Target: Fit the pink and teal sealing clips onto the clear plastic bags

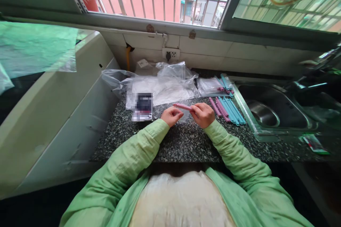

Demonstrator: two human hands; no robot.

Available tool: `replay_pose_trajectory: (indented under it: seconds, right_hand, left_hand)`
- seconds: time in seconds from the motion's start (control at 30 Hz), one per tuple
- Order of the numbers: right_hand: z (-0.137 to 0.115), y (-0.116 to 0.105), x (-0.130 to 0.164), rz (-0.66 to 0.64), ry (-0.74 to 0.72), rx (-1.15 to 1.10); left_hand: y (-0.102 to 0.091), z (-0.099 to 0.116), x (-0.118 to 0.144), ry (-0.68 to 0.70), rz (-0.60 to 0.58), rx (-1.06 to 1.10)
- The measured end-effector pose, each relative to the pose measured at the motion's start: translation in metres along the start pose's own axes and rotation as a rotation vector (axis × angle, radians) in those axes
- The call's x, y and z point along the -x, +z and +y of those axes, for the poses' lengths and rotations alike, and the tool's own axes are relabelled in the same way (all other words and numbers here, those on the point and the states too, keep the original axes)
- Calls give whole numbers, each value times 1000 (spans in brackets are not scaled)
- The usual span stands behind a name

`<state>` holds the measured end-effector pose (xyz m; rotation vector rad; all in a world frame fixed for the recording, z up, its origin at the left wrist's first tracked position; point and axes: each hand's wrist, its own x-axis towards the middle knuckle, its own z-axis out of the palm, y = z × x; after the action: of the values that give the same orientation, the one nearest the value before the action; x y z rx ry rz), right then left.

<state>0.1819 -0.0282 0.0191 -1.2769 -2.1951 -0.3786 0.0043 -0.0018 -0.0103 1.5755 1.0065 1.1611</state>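
Over the front of the speckled counter, my right hand (203, 114) pinches one end of a pink bag-sealing clip (183, 106), a long narrow strip held nearly level. The clip's other end reaches left above my left hand (171, 116), whose thumb and fingers are pressed together. A faint clear patch, perhaps thin plastic, shows between the hands; I cannot tell whether my left fingers grip it. Just right of my right hand lie several pink clips (222, 109) and several blue clips (232, 110), side by side in a slanted row.
Clear plastic bags (162, 87) cover the back of the counter (186, 145). A small bag with more clips (213, 86) lies behind the row. A blurred-out packet or device (143, 107) is at left. The steel sink (277, 106) borders the right; a wall socket (171, 54) is behind.
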Motion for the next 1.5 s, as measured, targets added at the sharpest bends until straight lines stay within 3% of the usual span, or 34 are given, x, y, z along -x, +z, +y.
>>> replay_pose_trajectory:
  seconds: [0.17, 0.3, 0.57, 0.77, 0.97, 1.23, 1.5]
  right_hand:
    - [11, -13, 2, 29, 13, 41]
    - [28, -22, 3, 24, 52, 71]
    - [75, -37, 5, 11, 172, 127]
    - [111, -34, 5, -127, 309, 178]
    - [142, -33, -12, -252, 468, 214]
    - [182, -26, -40, -340, 627, 236]
    - [195, -20, -62, -472, 757, 319]
  left_hand:
    - [13, 9, 0, -120, 31, 10]
    - [29, 15, -7, -246, -9, 91]
    - [66, 26, -35, -335, -78, 266]
    - [103, 27, -61, -366, -66, 282]
    - [130, 25, -95, -330, -94, 129]
    - [148, 27, -145, -318, 9, -88]
    - [160, 25, -174, -287, -53, -473]
